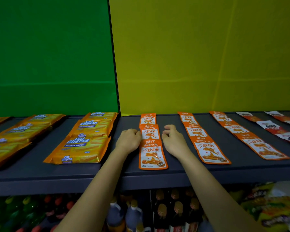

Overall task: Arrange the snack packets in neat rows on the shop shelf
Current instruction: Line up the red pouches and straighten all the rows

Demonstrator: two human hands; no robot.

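**Both hands flank middle packet of orange row**

Landmark: middle packet (149, 133), orange and white, lying flat on the dark shelf (241, 166).

- Far packet (148, 119) lies directly behind the middle packet, with its near end under the middle packet's top edge.
- Near packet (152, 154) lies directly in front of the middle packet and overlaps its lower end. The three make one row running front to back.
- Left hand (128, 140) is at the middle packet's left edge, knuckles up and fingers curled down. The fingertips are against that edge. Can't tell whether it pinches the packet or only touches it.
- Right hand (173, 139) is just beside the middle packet's right edge, with fingers half curled and the thumb tucked toward them. Nothing seen in it; a sliver of shelf shows between fingertips and packet.
- Second orange row (203, 141) is to the right of the middle packet, well apart, its packets overlapping.
- Third orange row (246, 136) is further right again.
- Red-and-white packets (271, 129) are far right of the middle packet.
- Cal Cheese packs (84, 143) are stacked in overlap to the left of the middle packet, past the left hand. More of them run further left.
- Green panel (49, 56) is behind and left of the middle packet; yellow panel (199, 56) is straight behind it.
- Bottles (162, 213) stand below the middle packet, on a lower level.
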